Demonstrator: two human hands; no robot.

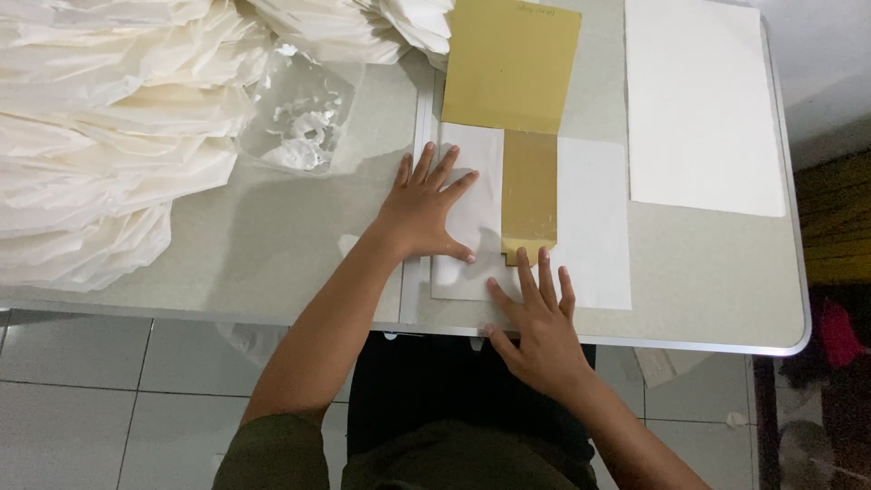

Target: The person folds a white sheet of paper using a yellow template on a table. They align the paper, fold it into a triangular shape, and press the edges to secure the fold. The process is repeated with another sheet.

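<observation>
Left hand [426, 207] spread flat, pinning white paper sheet [590, 222] to bench [272, 236]; right hand [535, 313] flat, fingertips steadying gold card template [529, 195] bottom edge, keeping alignment.

matt white paper [590, 218], matt mustard card template [513, 63]

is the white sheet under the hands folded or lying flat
Partly folded. The white sheet has its left part turned over the gold template strip, pressed down by the left hand; the right hand holds its lower edge.

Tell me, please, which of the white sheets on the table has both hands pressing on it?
The near white sheet under the yellow-brown template; left hand and right hand rest on it. The far-right sheet lies untouched.
</observation>
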